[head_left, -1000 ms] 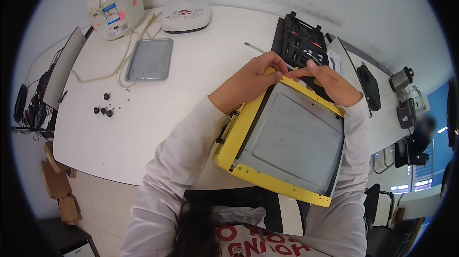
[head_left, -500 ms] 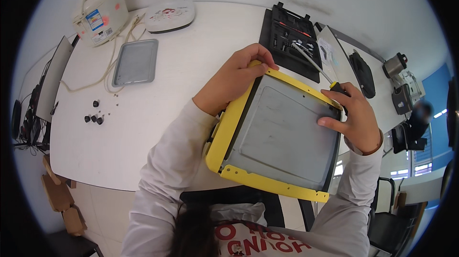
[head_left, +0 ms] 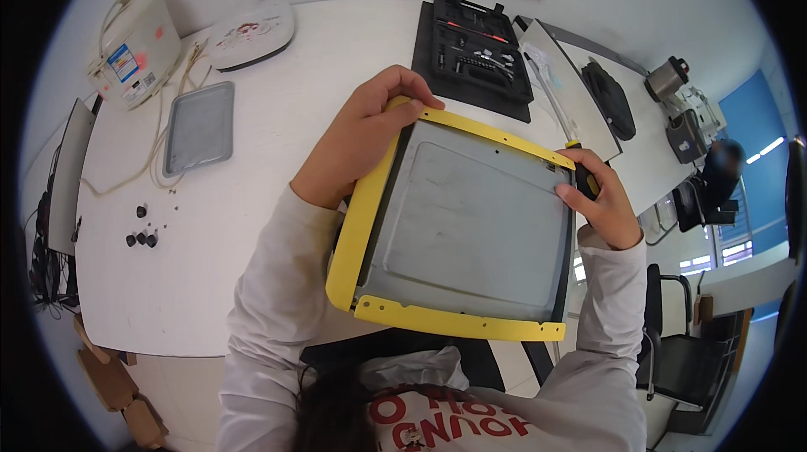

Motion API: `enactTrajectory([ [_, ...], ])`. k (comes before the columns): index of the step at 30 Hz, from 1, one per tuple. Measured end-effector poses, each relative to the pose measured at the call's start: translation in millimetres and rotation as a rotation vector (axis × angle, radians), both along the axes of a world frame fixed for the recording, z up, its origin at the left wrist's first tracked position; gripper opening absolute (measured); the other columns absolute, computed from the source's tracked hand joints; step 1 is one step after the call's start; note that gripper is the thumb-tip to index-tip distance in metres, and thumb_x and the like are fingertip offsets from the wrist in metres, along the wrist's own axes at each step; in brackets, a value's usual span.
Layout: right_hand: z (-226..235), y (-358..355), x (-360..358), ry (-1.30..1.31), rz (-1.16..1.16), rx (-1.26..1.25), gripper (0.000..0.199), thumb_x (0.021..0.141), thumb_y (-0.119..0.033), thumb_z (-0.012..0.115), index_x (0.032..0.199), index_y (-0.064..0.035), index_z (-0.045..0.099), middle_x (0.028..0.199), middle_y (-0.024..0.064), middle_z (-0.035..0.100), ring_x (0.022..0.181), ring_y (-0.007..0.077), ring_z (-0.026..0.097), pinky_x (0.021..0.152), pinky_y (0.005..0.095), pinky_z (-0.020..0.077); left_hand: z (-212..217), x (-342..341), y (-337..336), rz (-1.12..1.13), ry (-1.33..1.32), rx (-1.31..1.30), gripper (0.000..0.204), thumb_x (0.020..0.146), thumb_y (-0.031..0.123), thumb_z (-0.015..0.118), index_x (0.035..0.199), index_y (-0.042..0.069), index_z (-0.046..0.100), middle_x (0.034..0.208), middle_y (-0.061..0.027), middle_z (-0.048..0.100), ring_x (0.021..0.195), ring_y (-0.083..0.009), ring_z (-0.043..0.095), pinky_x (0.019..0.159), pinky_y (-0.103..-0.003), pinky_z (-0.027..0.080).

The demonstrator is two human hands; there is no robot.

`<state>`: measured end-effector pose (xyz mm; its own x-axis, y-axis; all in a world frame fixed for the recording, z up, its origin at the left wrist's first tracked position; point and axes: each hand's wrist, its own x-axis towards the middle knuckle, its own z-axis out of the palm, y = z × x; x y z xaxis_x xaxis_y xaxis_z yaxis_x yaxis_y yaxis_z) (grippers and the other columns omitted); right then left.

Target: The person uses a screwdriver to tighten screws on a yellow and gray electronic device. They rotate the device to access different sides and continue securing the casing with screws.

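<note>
Yellow-framed panel [head_left: 471, 225] gripped: left hand [head_left: 357, 145], right hand [head_left: 601, 208] possibly holding screwdriver [head_left: 583, 173].

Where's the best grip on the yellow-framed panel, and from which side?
Take the yellow-framed panel by its yellow border at the far-left corner, coming from the left, as the left hand does. The grey middle is flat with nothing to hook; the raised rim lets fingers wrap over it. The right hand steadies the right edge.

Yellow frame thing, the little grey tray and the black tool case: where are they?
yellow frame [head_left: 458, 326]: head view, on its near yellow bar.
grey tray [head_left: 198, 127]: head view, on its flat middle.
black tool case [head_left: 471, 57]: head view, on the open inside.
</note>
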<state>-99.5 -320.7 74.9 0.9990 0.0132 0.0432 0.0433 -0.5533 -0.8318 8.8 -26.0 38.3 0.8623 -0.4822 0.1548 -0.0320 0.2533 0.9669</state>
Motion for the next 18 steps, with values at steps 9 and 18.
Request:
enactTrajectory([
  [9,-24,3,-3,-0.164,-0.157,0.097,0.029,0.080,-0.015,0.069,0.104,-0.0022,0.057,0.086,-0.0020,0.050,0.074,0.0051,0.044,0.066,0.0186,0.0362,0,1,0,-0.040,0.034,-0.037,0.010,0.094,0.003,0.044,0.101,0.005,0.051,0.105,-0.0074,0.062,0.094,-0.0100,0.055,0.084,-0.022,0.045],
  [18,-37,21,-7,-0.281,-0.298,0.265,0.024,0.081,-0.011,0.067,0.102,-0.0027,0.058,0.077,-0.0039,0.049,0.068,0.0033,0.041,0.061,0.0174,0.0343,7,-2,0,-0.019,0.072,0.022,0.008,0.094,0.006,0.048,0.101,0.006,0.050,0.107,-0.0082,0.062,0.092,-0.0088,0.057,0.083,-0.021,0.046],
])
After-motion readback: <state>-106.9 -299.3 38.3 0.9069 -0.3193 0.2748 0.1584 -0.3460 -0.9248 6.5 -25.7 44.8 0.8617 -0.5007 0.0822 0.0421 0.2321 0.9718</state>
